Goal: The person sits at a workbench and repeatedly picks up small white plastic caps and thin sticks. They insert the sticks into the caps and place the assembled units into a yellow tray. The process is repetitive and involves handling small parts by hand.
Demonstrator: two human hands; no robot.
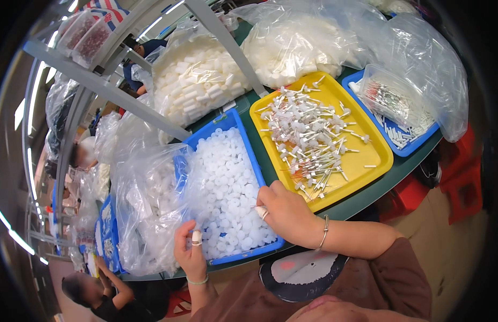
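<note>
My left hand [191,252] is at the near left corner of a blue tray [248,140] heaped with small translucent white plastic discs [227,182]. Its fingers are curled together, and whatever they may hold is too small to make out. Over the tray's right edge, my right hand [285,212] is closed in a pinch, with a thin tip just showing at the fingers. White coverings wrap a finger on each hand. Right of it, a yellow tray [361,180] bears a pile of thin white sticks with white discs on them [313,134].
Clear plastic bags of white cylinders [198,75] and other white parts [297,48] stand behind. Another blue tray [402,153] at right holds white tubes and a clear box [394,91]. A grey metal frame [106,88] crosses the left. A co-worker [101,290] sits at lower left.
</note>
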